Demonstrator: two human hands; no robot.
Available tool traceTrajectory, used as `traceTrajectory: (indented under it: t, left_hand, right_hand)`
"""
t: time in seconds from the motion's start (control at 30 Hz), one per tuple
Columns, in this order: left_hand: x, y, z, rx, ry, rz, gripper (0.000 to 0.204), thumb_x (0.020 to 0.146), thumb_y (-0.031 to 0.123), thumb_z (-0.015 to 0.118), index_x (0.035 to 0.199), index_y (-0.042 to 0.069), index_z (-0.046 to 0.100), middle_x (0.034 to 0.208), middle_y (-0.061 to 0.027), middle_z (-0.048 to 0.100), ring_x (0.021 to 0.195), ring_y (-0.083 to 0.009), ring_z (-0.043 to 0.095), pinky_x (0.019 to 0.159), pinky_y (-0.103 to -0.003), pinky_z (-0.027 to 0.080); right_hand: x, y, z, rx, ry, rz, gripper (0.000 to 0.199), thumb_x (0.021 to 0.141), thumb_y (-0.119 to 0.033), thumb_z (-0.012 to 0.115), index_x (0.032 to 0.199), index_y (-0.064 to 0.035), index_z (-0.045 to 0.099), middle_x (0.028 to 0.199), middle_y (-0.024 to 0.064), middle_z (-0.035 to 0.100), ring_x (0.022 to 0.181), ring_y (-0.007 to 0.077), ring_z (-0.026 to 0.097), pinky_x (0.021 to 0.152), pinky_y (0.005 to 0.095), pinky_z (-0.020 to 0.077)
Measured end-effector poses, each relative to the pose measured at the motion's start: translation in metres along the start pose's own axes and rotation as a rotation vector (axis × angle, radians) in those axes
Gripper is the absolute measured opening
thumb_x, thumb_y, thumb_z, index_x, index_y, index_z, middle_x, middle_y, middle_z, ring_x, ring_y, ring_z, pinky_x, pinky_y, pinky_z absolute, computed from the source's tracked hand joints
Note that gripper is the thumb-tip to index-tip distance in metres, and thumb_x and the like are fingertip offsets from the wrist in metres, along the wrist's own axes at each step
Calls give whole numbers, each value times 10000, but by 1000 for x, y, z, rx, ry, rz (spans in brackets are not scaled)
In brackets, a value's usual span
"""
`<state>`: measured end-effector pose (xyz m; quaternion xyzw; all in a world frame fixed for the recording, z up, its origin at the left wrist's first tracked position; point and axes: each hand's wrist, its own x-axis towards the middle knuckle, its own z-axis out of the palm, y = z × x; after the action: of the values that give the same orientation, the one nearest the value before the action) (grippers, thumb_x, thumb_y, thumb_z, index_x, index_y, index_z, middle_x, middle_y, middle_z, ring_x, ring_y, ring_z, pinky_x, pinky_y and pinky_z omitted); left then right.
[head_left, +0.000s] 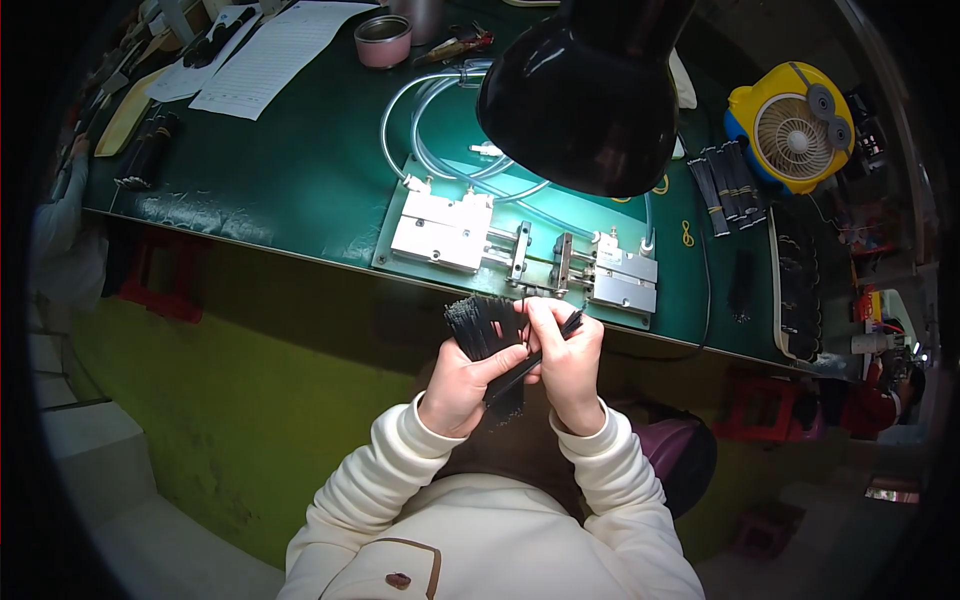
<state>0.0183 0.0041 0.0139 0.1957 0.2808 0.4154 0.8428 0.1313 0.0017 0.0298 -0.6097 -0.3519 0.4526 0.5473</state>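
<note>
So both hands are busy here, held out in front of the body just short of the table's near edge. The left hand (462, 390) is closed around a fat black strand bundle (487, 332), thumb laid across it, and the right hand (568, 360) is curled in a close pinch right beside it, with a thin black bunch (573, 321) running through its fingers. I can't really tell how many strands that is, or exactly where each fingertip sits, since the thumb and knuckles cover a lot. The thing to look at is the angle: the fat bundle points mostly away from the person, far end leaning left, while the thin bunch cuts across it on a slant, low end toward the left hand and high end poking out past the right. So the big bundle belongs to the left hand, and the right comes at it from the side, practically touching. Straight beyond the hands, up on the green table (280, 195), there's a fixture board (385, 250) with a left metal block (440, 230) and a right metal block (625, 278). The gap between them is nearer the right hand, and a black lamp (580, 110) hangs over the lot.
</note>
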Motion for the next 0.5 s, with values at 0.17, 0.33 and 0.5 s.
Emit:
traceTrajectory:
  t: [0.17, 0.33, 0.5]
  left_hand:
    - [3, 4, 0, -15, -13, -42, 151, 799, -14, 529, 950, -12, 524, 851, -57, 561, 727, -141, 567, 650, -265, 498]
    - [6, 0, -7, 13, -53, -57, 136, 791, -13, 544, 927, -13, 530, 833, -53, 563, 716, -139, 565, 636, -261, 494]
    - [5, 2, -4, 14, -36, -54, 132, 786, -15, 552, 916, -11, 537, 828, -51, 566, 713, -137, 564, 618, -257, 487]
  right_hand:
    - [3, 2, -1, 15, -6, -30, 191, 826, -128, 539, 760, 32, 620, 505, -7, 507, 375, 25, 408, 324, 172, 302]
    - [4, 5, -1, 40, -7, -25, 188, 826, -123, 539, 756, 34, 616, 506, -4, 507, 373, 25, 408, 326, 171, 302]
    - [0, 4, -2, 33, -15, -18, 205, 834, -143, 541, 755, 32, 615, 512, 2, 518, 367, 25, 410, 316, 170, 297]
